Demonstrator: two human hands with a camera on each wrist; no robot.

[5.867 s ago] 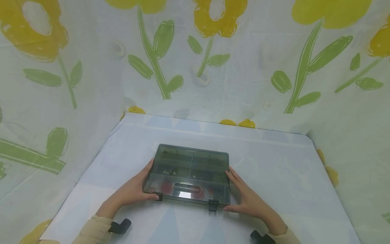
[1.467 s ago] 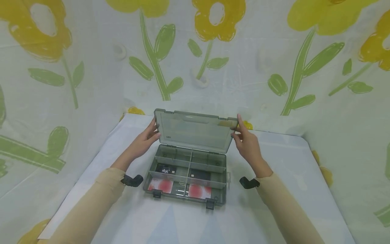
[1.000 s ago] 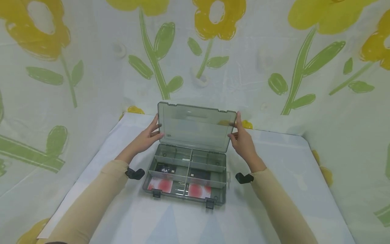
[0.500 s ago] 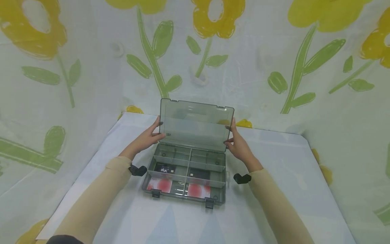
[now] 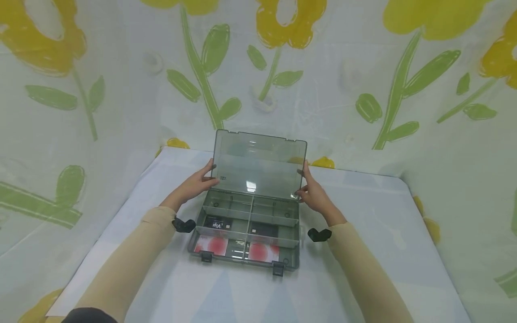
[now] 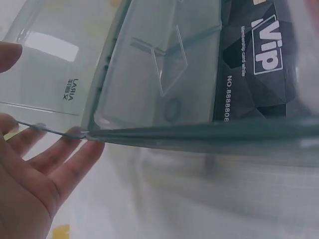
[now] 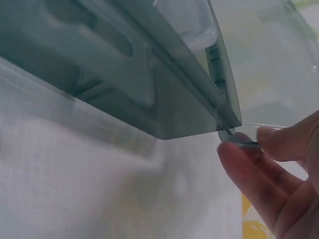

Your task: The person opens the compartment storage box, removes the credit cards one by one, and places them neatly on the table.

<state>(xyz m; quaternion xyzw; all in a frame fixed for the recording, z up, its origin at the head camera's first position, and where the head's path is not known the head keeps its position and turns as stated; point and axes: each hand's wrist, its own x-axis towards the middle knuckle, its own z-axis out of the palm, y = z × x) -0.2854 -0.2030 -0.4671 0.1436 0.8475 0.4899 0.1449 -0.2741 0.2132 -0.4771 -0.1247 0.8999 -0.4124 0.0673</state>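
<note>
A grey see-through plastic storage box (image 5: 238, 259) lies on the table, its hinged lid (image 5: 262, 157) raised and leaning back. My left hand (image 5: 193, 185) holds the lid's left edge, thumb on the inner face and fingers (image 6: 77, 167) at the outer edge. At the lid's lower right side my right hand (image 5: 319, 197) pinches the edge between thumb and fingers, near the hinge. In the middle row lie a black Vip card (image 5: 217, 223) and another black card (image 5: 264, 230). Two red-and-white cards, one left (image 5: 212, 245) and one right (image 5: 263, 252), lie in the front row.
Two dark latches, left (image 5: 206, 256) and right (image 5: 278, 269), hang off the box's front. The white table (image 5: 363, 251) extends around the box. Behind it rises a curtain (image 5: 315, 89) printed with flowers.
Earliest, the box was closed with a hand on each side. Since then the lid has swung up and tilted further back, both hands moving with it; its contents have come into clear view.
</note>
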